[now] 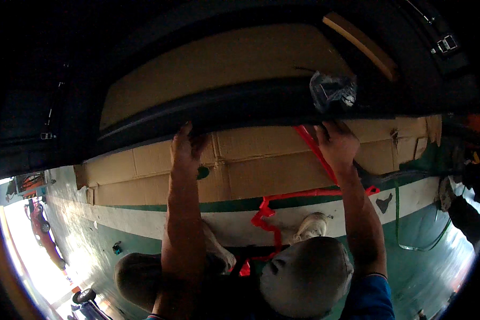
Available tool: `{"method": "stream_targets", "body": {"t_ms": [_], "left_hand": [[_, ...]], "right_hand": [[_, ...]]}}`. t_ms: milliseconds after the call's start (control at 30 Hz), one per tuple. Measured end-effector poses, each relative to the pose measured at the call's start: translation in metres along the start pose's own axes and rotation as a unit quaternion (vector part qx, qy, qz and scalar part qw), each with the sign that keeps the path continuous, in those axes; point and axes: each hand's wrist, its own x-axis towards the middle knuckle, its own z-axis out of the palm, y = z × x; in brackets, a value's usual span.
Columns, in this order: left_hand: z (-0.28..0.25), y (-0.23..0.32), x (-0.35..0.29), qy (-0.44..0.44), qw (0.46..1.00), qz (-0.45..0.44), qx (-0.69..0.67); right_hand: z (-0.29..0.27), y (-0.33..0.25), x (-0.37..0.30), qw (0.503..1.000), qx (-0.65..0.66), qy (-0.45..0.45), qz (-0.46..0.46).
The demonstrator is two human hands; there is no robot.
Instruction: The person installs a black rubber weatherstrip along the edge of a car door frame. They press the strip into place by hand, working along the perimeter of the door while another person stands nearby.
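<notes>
A long black padded edge [240, 114] runs across in front of me, bordering a dark recess. My left hand [186, 148] has its fingers bent up against the lower side of this edge, left of the middle. Further right, my right hand [338, 143] grips the same edge with curled fingers; its fingertips are partly hidden. A red strip [316, 149] hangs from beneath the edge beside my right hand. It passes behind my right wrist and trails in folds to the floor. A crumpled clear plastic bag [333, 90] lies on the edge just above that hand.
Brown cardboard [250, 152] spreads below the edge, and another cardboard piece [224, 64] lies inside the recess. A narrow brown strip [360, 45] rests at upper right. The green floor has a white band [138, 221]. A thin green strap [399, 224] loops at right.
</notes>
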Motion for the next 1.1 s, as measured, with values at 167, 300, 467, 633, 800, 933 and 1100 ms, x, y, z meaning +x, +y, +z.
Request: {"method": "stream_targets", "body": {"t_ms": [167, 300, 467, 633, 800, 933, 1100], "left_hand": [[0.001, -0.015, -0.01, -0.034, 0.999, 0.003, -0.04], [0.068, -0.041, -0.041, -0.06, 0.989, -0.137, -0.001], [0.131, -0.028, -0.089, -0.113, 0.984, -0.064, -0.124], [0.114, -0.066, -0.047, -0.108, 0.976, -0.086, -0.166], [0.115, -0.071, -0.06, -0.164, 0.967, -0.151, -0.121], [0.144, -0.064, -0.06, -0.15, 0.97, -0.151, -0.114], [0.143, -0.077, -0.062, -0.167, 0.971, -0.112, -0.132]], "right_hand": [[0.0, 0.002, 0.002, 1.0, 0.001, -0.015, -0.009], [-0.002, 0.006, -0.003, 0.999, -0.034, -0.015, 0.003], [-0.003, 0.006, -0.002, 1.0, -0.022, 0.01, -0.019], [-0.002, 0.004, -0.002, 1.0, -0.014, 0.015, -0.022], [-0.005, 0.006, -0.003, 1.0, -0.002, 0.014, -0.015], [0.0, 0.009, -0.007, 0.998, -0.053, -0.017, 0.003], [-0.026, -0.001, 0.002, 0.999, -0.005, 0.034, -0.015]]}}
